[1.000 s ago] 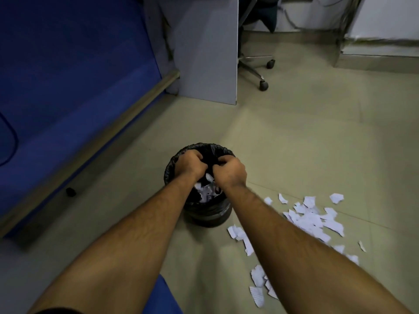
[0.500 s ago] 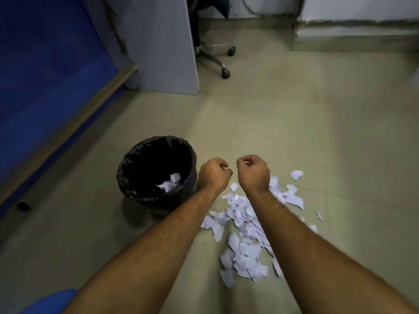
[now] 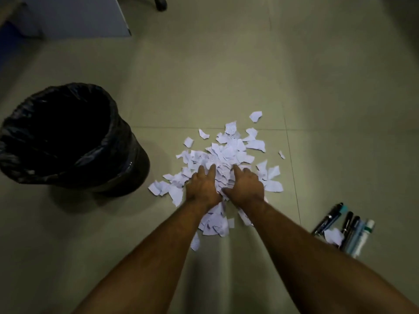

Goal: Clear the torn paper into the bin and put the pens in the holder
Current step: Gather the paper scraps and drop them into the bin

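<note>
Both hands have dropped from mid-air: left hand (image 3: pixel 202 186) and right hand (image 3: pixel 246 188) press spread fingers onto torn white paper scraps (image 3: pixel 229 150) heaped on the floor, between black-lined round bin (image 3: pixel 127 159) and assorted pens (image 3: pixel 344 227); no legible writing.

One bin (image 3: pixel 127 159), about six pens (image 3: pixel 347 230).

White torn paper (image 3: pixel 229 152) — some lined — black-bagged bin (image 3: pixel 68 137), greenish-grey floor (image 3: pixel 226 75).

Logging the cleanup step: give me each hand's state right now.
Left hand: open, fingers extended, pressing on the pile of torn paper.
Right hand: open, fingers extended on the same pile, nothing lifted.
</note>
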`<action>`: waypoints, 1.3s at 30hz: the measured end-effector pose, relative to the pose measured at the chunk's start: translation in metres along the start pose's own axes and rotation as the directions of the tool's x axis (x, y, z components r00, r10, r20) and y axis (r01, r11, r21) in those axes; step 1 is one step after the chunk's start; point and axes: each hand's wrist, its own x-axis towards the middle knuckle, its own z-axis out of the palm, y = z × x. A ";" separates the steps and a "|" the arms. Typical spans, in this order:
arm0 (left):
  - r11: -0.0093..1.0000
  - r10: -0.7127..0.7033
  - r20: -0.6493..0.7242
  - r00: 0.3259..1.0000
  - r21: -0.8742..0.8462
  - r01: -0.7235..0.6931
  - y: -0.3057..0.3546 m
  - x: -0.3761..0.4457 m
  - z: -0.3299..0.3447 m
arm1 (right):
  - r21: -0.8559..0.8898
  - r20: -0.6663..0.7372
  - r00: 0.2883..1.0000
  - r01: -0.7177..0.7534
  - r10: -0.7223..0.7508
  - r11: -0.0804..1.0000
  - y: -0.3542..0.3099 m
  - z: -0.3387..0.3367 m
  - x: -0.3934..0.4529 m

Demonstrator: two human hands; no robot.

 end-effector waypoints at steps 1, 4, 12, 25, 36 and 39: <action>0.999 0.011 0.021 1.000 0.046 -0.012 0.002 0.001 0.003 | -0.026 0.009 1.000 0.022 -0.022 0.999 0.000 0.002 0.000; 0.989 0.026 0.000 1.000 0.143 -0.026 0.004 -0.002 0.010 | -0.093 -0.018 0.998 0.053 -0.055 0.994 -0.005 0.004 -0.002; 0.996 0.024 -0.174 0.984 0.094 -0.008 -0.001 -0.017 0.022 | 0.019 -0.097 0.993 0.071 -0.069 0.997 -0.009 0.015 -0.010; 0.980 0.084 0.031 0.996 0.177 -0.088 -0.009 -0.003 0.008 | 0.078 -0.112 0.992 0.072 -0.063 0.994 0.004 0.015 -0.013; 0.978 0.163 -0.125 0.979 0.151 -0.144 0.003 -0.024 0.025 | 0.178 -0.030 0.998 0.062 -0.058 0.982 0.004 0.017 -0.022; 0.993 0.056 -0.250 0.967 -0.084 -0.079 -0.002 -0.021 0.026 | 0.376 -0.039 0.998 -0.024 0.042 0.926 0.001 0.017 -0.024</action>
